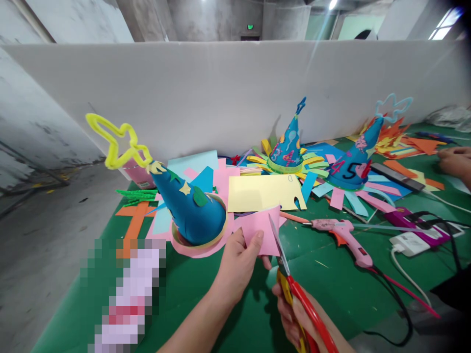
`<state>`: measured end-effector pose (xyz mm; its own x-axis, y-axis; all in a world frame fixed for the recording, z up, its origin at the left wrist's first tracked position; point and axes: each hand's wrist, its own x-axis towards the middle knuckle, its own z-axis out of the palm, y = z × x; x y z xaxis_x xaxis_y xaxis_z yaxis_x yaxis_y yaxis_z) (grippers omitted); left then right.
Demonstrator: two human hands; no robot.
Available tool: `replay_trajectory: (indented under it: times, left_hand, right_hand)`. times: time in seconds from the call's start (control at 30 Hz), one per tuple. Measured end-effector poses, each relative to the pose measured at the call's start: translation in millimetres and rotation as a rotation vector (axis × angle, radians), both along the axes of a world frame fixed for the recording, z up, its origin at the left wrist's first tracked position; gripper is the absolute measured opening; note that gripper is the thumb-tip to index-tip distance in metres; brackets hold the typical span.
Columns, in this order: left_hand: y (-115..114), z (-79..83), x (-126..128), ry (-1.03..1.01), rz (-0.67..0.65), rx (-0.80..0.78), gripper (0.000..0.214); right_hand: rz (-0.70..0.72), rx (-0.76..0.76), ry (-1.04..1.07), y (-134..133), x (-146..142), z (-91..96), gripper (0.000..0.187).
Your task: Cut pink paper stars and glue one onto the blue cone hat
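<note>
My left hand pinches a piece of pink paper between thumb and fingers, holding it above the green table. In my right hand are scissors with red and yellow handles, their blades at the paper's right edge. Just left of the paper, a blue cone hat with a yellow pipe-cleaner shape on its tip leans over a pink brim. Behind my hands lies a pale yellow sheet with a small cutout near its right corner.
A pink glue gun lies to the right, beside a purple power strip with cables. Two more decorated cone hats stand farther back. A white panel borders the table. Another person's hand is at far right.
</note>
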<state>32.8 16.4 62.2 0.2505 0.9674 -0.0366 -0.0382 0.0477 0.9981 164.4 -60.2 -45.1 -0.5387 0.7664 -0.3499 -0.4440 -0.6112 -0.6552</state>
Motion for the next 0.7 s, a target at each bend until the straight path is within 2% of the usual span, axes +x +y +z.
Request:
replay_trajectory:
  times: [0.3, 0.57, 0.7]
  left_hand:
    - [0.6, -1.7, -1.2, 0.028, 0.000, -0.022, 0.023]
    - [-2.9, 1.9, 2.3, 0.060, -0.019, -0.070, 0.039]
    - [-1.3, 0.0, 2.0, 0.028, -0.011, -0.082, 0.035]
  right_hand:
    - [0.031, -0.005, 0.025, 4.5, 5.2, 0.7, 0.051]
    - [0.030, -0.007, 0.033, 8.6, 6.5, 2.2, 0.048]
    - [-0.035, 0.011, 0.017, 6.1, 6.6, 6.0, 0.044]
